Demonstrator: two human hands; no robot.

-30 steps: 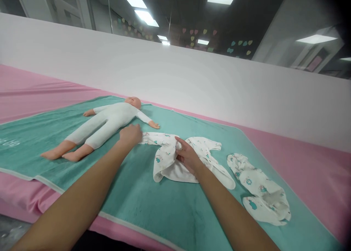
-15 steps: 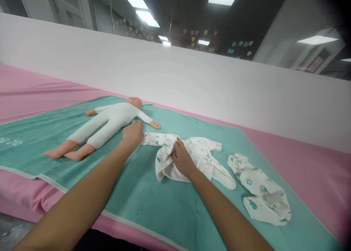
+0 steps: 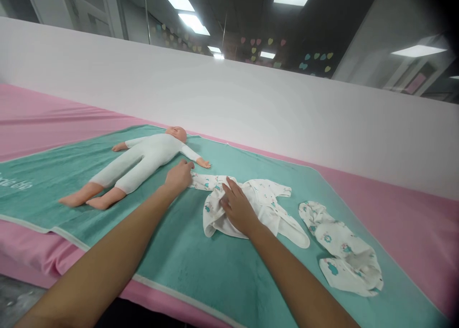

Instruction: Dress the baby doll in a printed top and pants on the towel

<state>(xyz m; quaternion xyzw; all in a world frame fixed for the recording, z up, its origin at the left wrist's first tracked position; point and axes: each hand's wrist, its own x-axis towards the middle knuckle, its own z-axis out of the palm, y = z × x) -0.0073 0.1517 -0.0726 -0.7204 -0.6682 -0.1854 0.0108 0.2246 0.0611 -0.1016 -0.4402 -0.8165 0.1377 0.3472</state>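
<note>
A baby doll (image 3: 138, 161) in a white bodysuit lies face up on a teal towel (image 3: 201, 266). To its right lies a white printed baby top (image 3: 265, 201), one sleeve stretched out toward the doll's hand. My left hand (image 3: 179, 176) is closed on the end of that sleeve, close to the doll's side. My right hand (image 3: 235, 208) lies flat on the middle of the top, fingers stretched out and pressing the cloth down.
A second printed garment (image 3: 344, 249) lies crumpled on the towel at the right. The towel covers a pink sheet (image 3: 405, 223) on a bed. A white partition (image 3: 251, 103) runs along the far side. The bed's near edge is at the lower left.
My left hand slid right along the sleeve, away from the doll's body. My right hand let go of its pinch on the cloth and now lies flat on the top.
</note>
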